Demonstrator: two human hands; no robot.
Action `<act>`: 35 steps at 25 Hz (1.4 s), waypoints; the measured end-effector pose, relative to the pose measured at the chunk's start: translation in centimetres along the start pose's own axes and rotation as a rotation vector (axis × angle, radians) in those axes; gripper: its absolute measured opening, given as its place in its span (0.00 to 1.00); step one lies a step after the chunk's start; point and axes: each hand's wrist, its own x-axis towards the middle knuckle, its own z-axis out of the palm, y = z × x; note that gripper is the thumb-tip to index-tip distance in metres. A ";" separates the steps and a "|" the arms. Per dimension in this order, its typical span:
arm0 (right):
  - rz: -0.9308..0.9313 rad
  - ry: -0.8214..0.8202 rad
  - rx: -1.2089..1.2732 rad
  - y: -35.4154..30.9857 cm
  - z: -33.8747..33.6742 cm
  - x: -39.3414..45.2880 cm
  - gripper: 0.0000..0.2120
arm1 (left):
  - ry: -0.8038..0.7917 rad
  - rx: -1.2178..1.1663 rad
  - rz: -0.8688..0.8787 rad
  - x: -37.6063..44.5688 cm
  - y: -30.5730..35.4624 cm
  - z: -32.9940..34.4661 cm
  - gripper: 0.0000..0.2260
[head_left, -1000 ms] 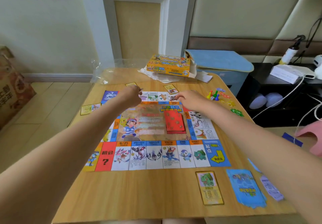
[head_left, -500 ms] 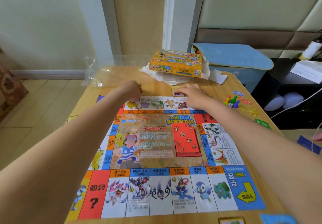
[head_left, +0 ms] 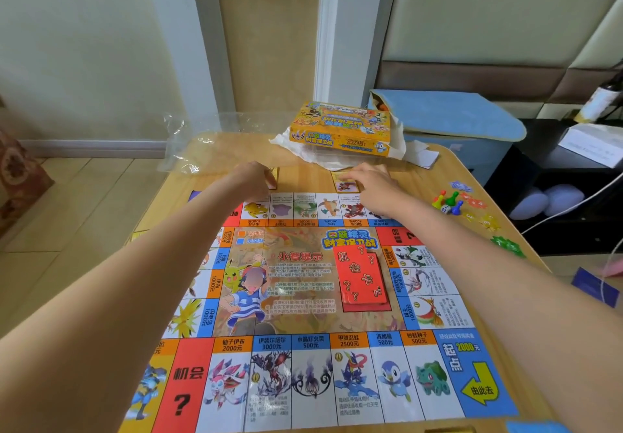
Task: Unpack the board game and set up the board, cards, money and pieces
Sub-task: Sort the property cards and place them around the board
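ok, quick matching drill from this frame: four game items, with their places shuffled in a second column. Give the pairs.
Things:
1. red card stack
2. game box
3. pawns
4. blue start square

Places:
A. bare table, right of the board
B. board's near right corner
C. far table edge, on white paper
D. board's centre panel, right side

Pairs: 1-D, 2-C, 3-A, 4-B
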 end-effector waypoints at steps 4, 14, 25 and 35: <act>-0.124 -0.025 0.005 -2.2 0.1 0.4 0.35 | 0.059 -0.066 0.003 0.3 -0.3 -0.4 0.20; -0.240 -0.243 -0.064 -9.2 3.1 2.7 0.31 | 0.110 -0.114 0.002 -1.9 -3.1 -2.3 0.22; -0.264 -0.116 0.634 -12.3 -0.7 -1.7 0.07 | -0.316 -1.296 0.012 -8.6 -4.5 -3.9 0.19; -0.215 -0.193 0.664 -12.1 -4.3 -10.0 0.02 | -0.614 -1.790 0.168 -16.9 -3.0 -2.3 0.17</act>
